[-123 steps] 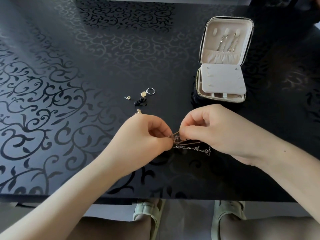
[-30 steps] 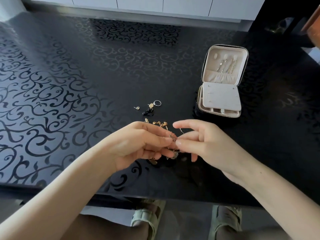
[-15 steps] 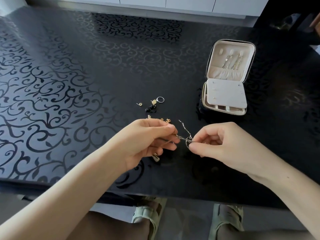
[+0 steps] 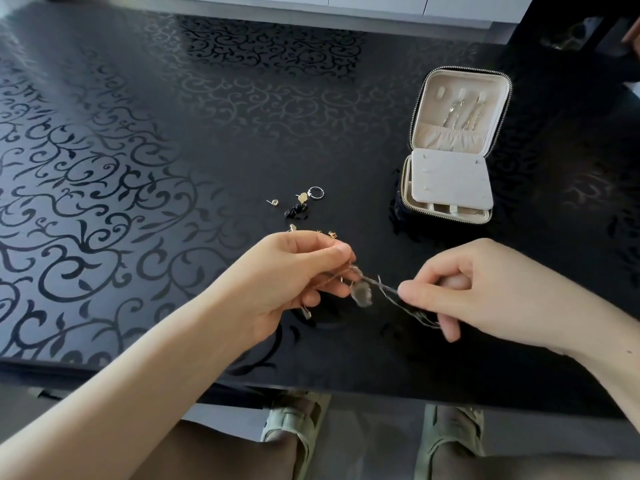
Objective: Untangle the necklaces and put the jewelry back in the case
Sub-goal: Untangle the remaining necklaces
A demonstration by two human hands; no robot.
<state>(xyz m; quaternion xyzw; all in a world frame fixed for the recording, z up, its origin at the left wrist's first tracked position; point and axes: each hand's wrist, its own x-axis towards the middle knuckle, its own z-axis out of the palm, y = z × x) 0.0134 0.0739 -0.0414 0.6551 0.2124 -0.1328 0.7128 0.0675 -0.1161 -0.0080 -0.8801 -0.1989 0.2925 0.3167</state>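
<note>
Left hand [image 4: 294,271] and right hand [image 4: 485,289] each pinch the tangled thin gold-and-silver chain necklaces [image 4: 388,289], seemingly light, limp and snag-prone, best gripped just beside the knot.

On counter [image 4: 138,237], right rear: case [image 4: 429,112]. Left of case, well apart: ring [image 4: 316,192] and earrings [image 4: 303,197], close together. Nearer the front edge, strung between left hand [image 4: 291,282] and right hand [image 4: 485,289]: necklaces [image 4: 381,289].

Black table [image 4: 138,168] — glossy vine scrolls all over. Case [image 4: 450,181] black outside, cream lining, gold zip. Silver ring [image 4: 316,192], gold stud [image 4: 274,202], black charm [image 4: 296,211]. Necklaces [image 4: 384,286] — mostly silver-grey, some gold. Pale green sandals [image 4: 294,420].
</note>
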